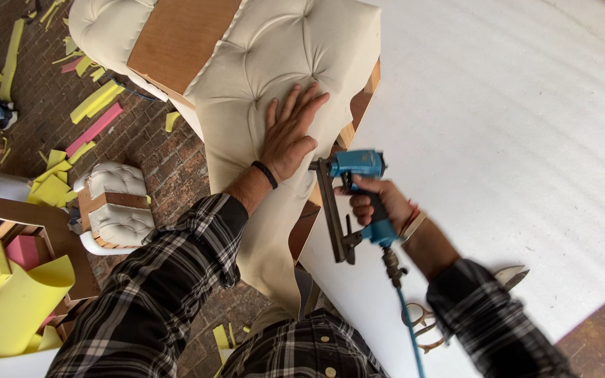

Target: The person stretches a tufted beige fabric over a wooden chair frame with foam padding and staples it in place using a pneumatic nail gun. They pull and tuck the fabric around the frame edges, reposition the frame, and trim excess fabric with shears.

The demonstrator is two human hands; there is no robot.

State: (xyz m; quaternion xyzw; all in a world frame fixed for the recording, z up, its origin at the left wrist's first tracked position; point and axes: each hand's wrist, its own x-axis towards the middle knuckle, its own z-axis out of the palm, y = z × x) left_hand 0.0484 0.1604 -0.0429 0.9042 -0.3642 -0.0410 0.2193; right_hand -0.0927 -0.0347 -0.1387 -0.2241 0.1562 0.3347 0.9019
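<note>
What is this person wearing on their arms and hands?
Both arms wear a black-and-white plaid shirt with sleeves pushed up the forearms. The left hand is bare, with a thin black band at the wrist. The right hand is bare, with red and pale wristbands.

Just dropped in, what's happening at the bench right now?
A person in a plaid shirt presses the left hand flat on the cream tufted fabric draped over a wooden furniture frame. The right hand grips a blue pneumatic stapler beside the frame's edge, its hose trailing down. Scissors lie on the white sheet.
</note>
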